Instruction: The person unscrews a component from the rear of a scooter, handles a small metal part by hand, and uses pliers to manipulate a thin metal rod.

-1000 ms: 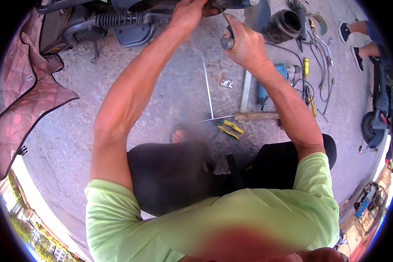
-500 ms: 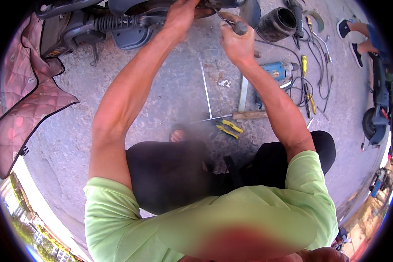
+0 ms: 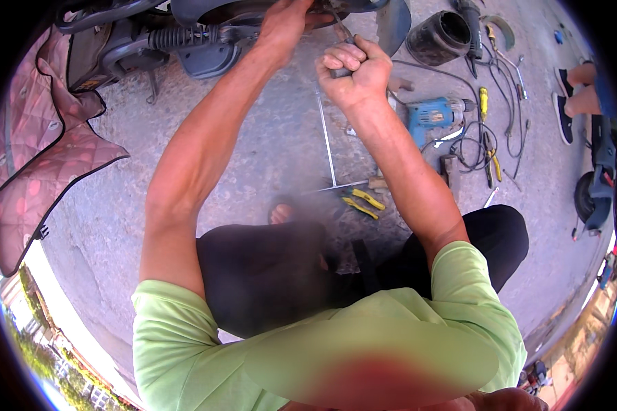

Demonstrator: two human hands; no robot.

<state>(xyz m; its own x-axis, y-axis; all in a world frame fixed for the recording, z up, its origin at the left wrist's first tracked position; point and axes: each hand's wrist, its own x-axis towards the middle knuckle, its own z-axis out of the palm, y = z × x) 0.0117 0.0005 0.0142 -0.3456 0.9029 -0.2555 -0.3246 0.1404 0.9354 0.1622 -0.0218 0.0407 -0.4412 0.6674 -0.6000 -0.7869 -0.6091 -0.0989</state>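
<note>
At the top edge, my left hand [image 3: 284, 29] reaches against the dark underside of a scooter [image 3: 199, 12]. Its fingers are mostly hidden among the dark parts, so their grip does not show. Close by on the right, my right hand [image 3: 360, 77] is closed in a fist around a screwdriver-like tool [image 3: 339, 72]. The dark handle pokes out of the fist, and a thin metal shaft runs up toward the scooter. The tool's tip is hidden at the scooter's edge.
On the ground lie a blue power drill [image 3: 435, 113], yellow-handled pliers [image 3: 363, 200], a metal T-bar [image 3: 327, 140], a hammer [image 3: 450, 171] and cables. A black cylindrical container [image 3: 439, 38] is behind them. A pink quilted cover [image 3: 27, 185] hangs left. Another person's legs [image 3: 583, 99] show at right.
My right hand has moved down and left with the tool and has turned, its fingers now showing wrapped over the handle. The left hand stays nearly in place.
</note>
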